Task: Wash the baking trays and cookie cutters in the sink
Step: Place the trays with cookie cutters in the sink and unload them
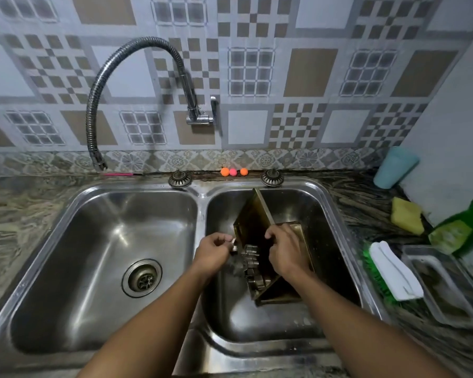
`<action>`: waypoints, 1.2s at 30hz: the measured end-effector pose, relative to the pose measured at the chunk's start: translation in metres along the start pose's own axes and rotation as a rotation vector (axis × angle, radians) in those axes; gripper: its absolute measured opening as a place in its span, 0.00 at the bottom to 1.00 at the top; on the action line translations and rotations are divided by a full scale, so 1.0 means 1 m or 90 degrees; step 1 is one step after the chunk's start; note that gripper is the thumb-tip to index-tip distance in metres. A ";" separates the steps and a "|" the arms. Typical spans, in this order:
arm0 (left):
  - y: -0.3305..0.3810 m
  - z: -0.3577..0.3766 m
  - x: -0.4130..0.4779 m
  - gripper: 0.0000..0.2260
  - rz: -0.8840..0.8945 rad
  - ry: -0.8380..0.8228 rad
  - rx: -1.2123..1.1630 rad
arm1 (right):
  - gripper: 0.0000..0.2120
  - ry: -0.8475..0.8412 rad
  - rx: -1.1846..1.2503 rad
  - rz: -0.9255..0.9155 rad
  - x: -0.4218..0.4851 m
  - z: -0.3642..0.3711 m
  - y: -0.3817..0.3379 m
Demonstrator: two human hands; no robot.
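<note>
Blurring into a clump, cookie cutters [253, 264] between left hand [212, 252] and baking tray [253, 219]

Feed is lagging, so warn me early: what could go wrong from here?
The right hand grips the upper baking tray tilted on edge, so the cookie cutters heaped against it could slide into the right basin. The faucet spout ends behind the left basin; water would likely miss that tray.

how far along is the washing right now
Barely started. Nothing looks washed: no suds or running water show, and the sponge, brush and soap bottle sit on the counter. In hand: the left hand pinches a cookie cutter, the right hand grips the tilted tray in the right basin. Left: scrubbing and rinsing trays and the other cutters.
</note>
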State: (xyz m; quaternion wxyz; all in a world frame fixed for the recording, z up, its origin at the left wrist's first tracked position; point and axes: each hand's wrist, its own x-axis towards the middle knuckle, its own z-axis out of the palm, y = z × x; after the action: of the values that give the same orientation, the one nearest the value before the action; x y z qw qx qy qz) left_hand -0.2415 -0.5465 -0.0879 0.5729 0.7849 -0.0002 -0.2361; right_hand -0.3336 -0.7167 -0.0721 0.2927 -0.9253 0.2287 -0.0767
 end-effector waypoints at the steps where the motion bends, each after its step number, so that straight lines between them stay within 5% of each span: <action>1: -0.001 -0.002 -0.001 0.06 0.001 -0.004 0.003 | 0.21 -0.003 -0.012 -0.005 -0.001 0.001 -0.001; 10: -0.011 0.003 -0.009 0.05 0.005 -0.058 0.059 | 0.18 0.010 -0.079 -0.054 -0.019 -0.003 -0.009; 21: -0.008 -0.006 -0.020 0.06 -0.008 -0.104 0.066 | 0.17 0.045 -0.058 0.035 -0.032 0.001 -0.006; 32: 0.003 0.019 -0.044 0.13 -0.011 -0.123 -0.041 | 0.15 0.069 0.372 0.192 -0.045 -0.046 0.037; 36: 0.018 0.048 -0.055 0.12 0.072 -0.061 -0.081 | 0.10 0.007 0.335 0.214 -0.047 -0.077 0.061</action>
State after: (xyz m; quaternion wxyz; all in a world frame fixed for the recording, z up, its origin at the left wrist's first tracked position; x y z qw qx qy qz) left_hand -0.3036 -0.5814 -0.0623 0.6331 0.7336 -0.0568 -0.2403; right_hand -0.4190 -0.7778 -0.0452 0.5293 -0.7666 0.3525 -0.0889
